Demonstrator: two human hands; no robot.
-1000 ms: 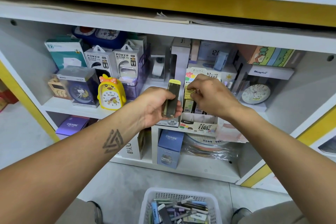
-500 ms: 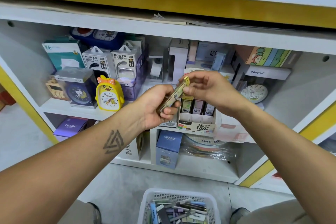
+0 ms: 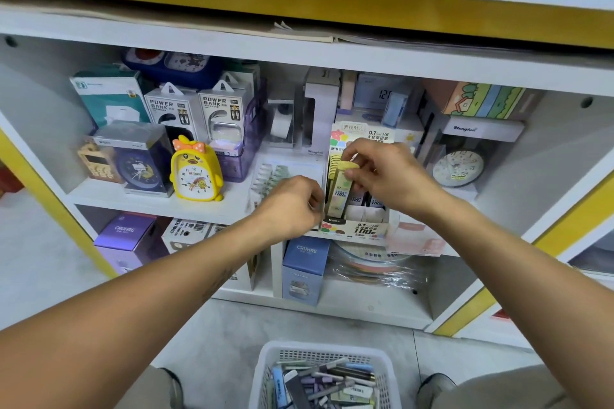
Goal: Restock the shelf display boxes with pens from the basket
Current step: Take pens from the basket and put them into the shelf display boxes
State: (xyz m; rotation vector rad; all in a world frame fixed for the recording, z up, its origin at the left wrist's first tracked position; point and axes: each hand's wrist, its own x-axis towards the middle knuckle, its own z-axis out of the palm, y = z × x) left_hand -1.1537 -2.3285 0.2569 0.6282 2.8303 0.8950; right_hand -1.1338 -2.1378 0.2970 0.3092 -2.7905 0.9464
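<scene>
A slim yellow-capped case [image 3: 339,191] is pinched near its cap by the curled thumb and fingertips of the right hand [image 3: 387,173]. The case is held upright, with its lower end down inside the left compartment of the cardboard display box [image 3: 357,227] on the middle shelf [image 3: 159,201]. The left hand [image 3: 289,206] is seen at the box's left front corner, its fingers curled inward; whether anything is pinched between them cannot be told, and contact with the case's lower part cannot be confirmed.

The case is flat and rectangular, of pale translucent plastic with a printed label and a rounded yellow cap. More yellow caps are packed in a row behind it in the same compartment. The display box is printed card, white with coloured flower shapes and bold black lettering on its front lip and raised back panel.

On the floor below, a white plastic basket [image 3: 265,372] with perforated walls is filled with a loose pile of slim cases in grey, purple, blue and pale green. A glossy yellow chick-shaped clock [image 3: 194,173] is stood on the shelf to the left of the hands, well apart from the box.
</scene>
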